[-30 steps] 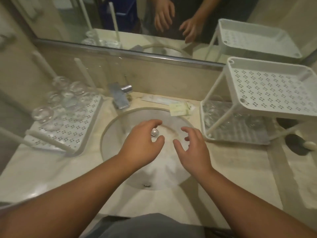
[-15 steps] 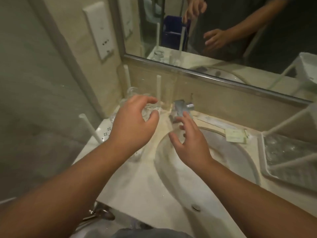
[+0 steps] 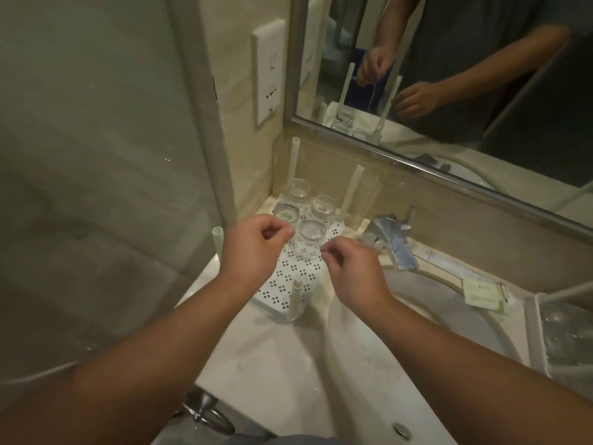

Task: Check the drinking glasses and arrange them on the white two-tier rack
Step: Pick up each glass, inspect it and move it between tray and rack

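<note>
Four clear drinking glasses (image 3: 313,234) are stood upright on a white perforated tray (image 3: 290,277). Left hand (image 3: 253,248) and right hand (image 3: 353,268) are curled above it; nothing is seen gripped.

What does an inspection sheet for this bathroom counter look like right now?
Surface: pale stone counter around a sink.
Job's things: four clear glasses clustered on a white perforated tray with upright posts; part of another rack at right edge.
Clutter: paper packets behind the sink.
Hands: left hand and right hand over the tray, fingers curled, holding nothing visible.
Cables: nothing seen.
Surroundings: faucet, mirror, wall socket.
</note>
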Demonstrator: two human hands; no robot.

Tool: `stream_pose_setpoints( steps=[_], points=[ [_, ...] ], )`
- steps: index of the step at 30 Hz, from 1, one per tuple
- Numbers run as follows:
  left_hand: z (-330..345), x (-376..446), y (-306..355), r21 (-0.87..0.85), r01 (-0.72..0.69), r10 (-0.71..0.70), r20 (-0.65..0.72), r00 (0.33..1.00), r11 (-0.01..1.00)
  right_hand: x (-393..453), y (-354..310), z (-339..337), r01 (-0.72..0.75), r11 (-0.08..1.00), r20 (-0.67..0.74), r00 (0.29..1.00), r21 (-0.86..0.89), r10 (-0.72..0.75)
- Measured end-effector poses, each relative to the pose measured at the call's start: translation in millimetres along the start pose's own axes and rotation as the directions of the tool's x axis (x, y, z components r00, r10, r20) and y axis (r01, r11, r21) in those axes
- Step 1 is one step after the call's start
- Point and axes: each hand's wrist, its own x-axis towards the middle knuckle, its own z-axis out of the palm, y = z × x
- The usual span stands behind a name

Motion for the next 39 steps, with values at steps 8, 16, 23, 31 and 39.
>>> stream_pose_setpoints(
  steps=[8,16,23,31,39],
  points=[
    [22.1,22.3,-40.6,0.316,-0.008,-0.019,0.082,0.996,0.949,11.7,-7.7,15.4,-0.050,0.998,0.108,0.993,-0.048,0.055],
    [38.5,41.0,-64.2,0.542,0.054,-0.175,0.174,0.969,0.839,12.0,-3.7,22.5,-0.054,0.998,0.153,0.986,-0.045,0.061],
    [34.9,48.4,-77.8,0.508,0.000,-0.136,0.231,0.963,0.861,8.0,3.0,27.3,-0.096,0.995,0.144,0.985,-0.008,0.096],
    [25.6,37.8,-68.2,0.436,-0.057,-0.050,0.231,0.972,0.898,-2.1,9.5,23.3,-0.155,0.986,0.134,0.980,0.053,0.147],
    [3.6,23.1,-8.8,0.371,-0.258,0.182,0.228,0.956,0.892,-2.3,-11.5,14.4,-0.387,0.815,0.106,0.919,0.432,0.381]
  ],
)
